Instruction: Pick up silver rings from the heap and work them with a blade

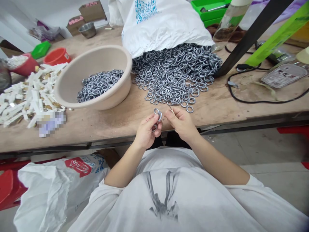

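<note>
My left hand [147,130] is closed on a few grey metal rings [158,113], pinched between thumb and fingers near the table's front edge. Just to its right, my right hand [180,124] pinches a thin, light-coloured stick [172,110]; its exact kind is too small to make out. Beyond both hands, a large heap of the same rings [169,87] spills from the mouth of a white sack [166,29]. A beige basin [106,102] to the left holds more rings [101,84].
White strips [31,96] lie piled at the left, near a red tub [56,56] and a green lid [40,49]. On the right, a dark slanted post [253,35] rises from the wooden table [217,108], with a black cable [256,101] beside it. A white bag [53,190] stands below.
</note>
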Demonstrator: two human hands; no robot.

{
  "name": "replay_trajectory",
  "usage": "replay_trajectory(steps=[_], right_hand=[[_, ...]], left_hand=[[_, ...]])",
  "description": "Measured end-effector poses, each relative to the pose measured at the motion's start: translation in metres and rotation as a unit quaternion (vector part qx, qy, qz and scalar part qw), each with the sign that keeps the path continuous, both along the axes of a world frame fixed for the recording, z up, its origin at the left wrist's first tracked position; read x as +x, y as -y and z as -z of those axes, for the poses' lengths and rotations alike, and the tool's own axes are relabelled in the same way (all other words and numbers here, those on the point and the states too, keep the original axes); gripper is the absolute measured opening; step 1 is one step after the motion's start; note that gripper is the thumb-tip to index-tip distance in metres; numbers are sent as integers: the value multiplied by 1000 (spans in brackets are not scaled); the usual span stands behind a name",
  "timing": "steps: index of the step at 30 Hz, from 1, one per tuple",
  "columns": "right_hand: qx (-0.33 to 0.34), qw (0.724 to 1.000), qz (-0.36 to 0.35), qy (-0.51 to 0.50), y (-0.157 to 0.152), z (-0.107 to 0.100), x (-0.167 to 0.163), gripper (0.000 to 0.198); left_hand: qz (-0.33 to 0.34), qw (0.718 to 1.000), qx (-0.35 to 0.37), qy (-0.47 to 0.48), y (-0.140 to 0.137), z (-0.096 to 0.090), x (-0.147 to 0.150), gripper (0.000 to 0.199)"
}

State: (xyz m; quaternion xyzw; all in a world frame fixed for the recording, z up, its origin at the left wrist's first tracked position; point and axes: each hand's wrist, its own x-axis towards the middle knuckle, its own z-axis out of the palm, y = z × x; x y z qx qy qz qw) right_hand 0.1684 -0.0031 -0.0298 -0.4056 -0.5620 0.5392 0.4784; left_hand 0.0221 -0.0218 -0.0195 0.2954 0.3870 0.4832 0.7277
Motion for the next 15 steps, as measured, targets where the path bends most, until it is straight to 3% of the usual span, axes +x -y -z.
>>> replay_trajectory(steps=[2,6,15], right_hand=[[84,993,25,85,3,0,2,48],[221,944,21,246,12,-1,4,49],[268,899,57,341,13,1,2,50]], left_hand=[[2,999,-24,27,1,-2,-1,39],[-2,997,-49,52,3,-4,0,42],[-20,996,-47,72,9,-5,6,45]])
